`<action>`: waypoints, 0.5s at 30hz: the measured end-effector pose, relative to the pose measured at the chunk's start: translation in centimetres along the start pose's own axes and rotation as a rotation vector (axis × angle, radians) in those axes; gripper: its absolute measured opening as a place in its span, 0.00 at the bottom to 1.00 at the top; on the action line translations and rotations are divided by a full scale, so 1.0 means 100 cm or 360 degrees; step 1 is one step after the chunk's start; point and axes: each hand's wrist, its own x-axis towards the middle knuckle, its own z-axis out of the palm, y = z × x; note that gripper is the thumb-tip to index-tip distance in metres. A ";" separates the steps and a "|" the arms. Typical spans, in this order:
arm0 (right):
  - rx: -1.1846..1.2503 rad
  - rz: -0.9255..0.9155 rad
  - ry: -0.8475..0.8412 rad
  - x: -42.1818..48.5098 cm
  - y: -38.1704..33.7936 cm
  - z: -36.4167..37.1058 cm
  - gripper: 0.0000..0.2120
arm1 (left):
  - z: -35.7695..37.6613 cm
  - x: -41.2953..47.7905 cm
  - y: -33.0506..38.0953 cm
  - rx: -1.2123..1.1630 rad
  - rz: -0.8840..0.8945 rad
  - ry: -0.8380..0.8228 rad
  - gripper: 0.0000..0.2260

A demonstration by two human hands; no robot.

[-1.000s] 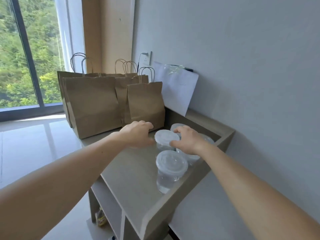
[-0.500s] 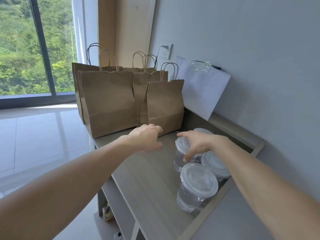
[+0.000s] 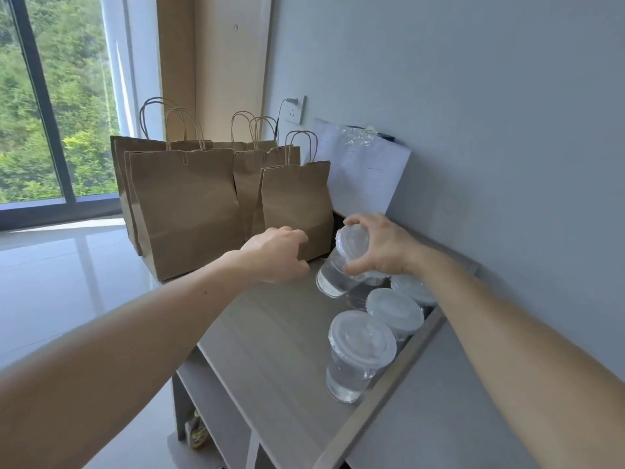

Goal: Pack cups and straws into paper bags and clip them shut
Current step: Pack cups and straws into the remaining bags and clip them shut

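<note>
The near cup [image 3: 358, 357] stands closest to the viewer, under the right forearm and well short of the right hand [image 3: 382, 248]. It is the first risk: a dropped elbow or a low pull-back could knock it over. More cups [image 3: 394, 313] are crowded between it and the hand, touching or almost touching. One sits right under the palm, so a bump to any of them may carry on to the others.

The right hand grips the held cup [image 3: 333, 279] from above, with fingers and thumb curled round the lid rim. The cup leans with its top towards the hand and its base swung out to the left. I cannot tell whether the base is clear of the worktop [image 3: 270, 333]. There is liquid inside, so I think a lid-only grip is the weak point: the lid may pop off or seep while the cup is tilted, and the body could drop away.

The left hand [image 3: 277, 253] is just left of the cup, loosely curled and holding nothing, close to the foot of the small bag [image 3: 297, 204]. That bag's top looks folded flat, so it may need opening with one hand, and a tilted cup could catch on its edge.

The held cup is clear plastic with a pale, translucent, flat-domed lid. It is partly filled with clear liquid.

Beyond both hands are taller brown bags [image 3: 186, 211] with twisted handles. No straws can be seen.
</note>
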 end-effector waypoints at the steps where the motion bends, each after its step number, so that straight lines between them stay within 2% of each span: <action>1: 0.0006 -0.0009 0.0068 -0.007 0.000 -0.012 0.43 | -0.003 0.000 0.007 -0.0001 0.0024 0.0007 0.27; 9: -0.0007 0.0159 0.0441 -0.098 0.033 -0.091 0.41 | -0.016 0.007 0.094 0.0010 0.0333 0.0069 0.27; 15: 0.0005 0.0437 0.0491 -0.196 0.091 -0.118 0.42 | 0.007 -0.001 0.199 -0.0035 0.0563 0.0008 0.27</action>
